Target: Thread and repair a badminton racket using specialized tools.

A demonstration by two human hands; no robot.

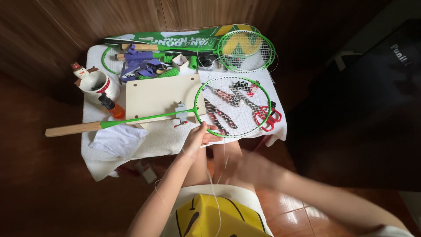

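My left hand [196, 137] pinches green-framed wooden-handled badminton racket [193, 112] at its head's near rim, flat on white-towelled surface [153, 142]. Right hand [256, 169] blurred, grip unclear, beside thin white string [213, 186]. Best keep frame pinned, string taut

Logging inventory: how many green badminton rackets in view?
3: one clamped on the board, one atop the green cover, one partly hidden at back left. Others may be covered.

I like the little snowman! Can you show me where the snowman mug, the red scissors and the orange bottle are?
snowman mug [97, 83], head view, on its white rim.
red scissors [264, 116], head view, on the handles.
orange bottle [115, 109], head view, on its body.
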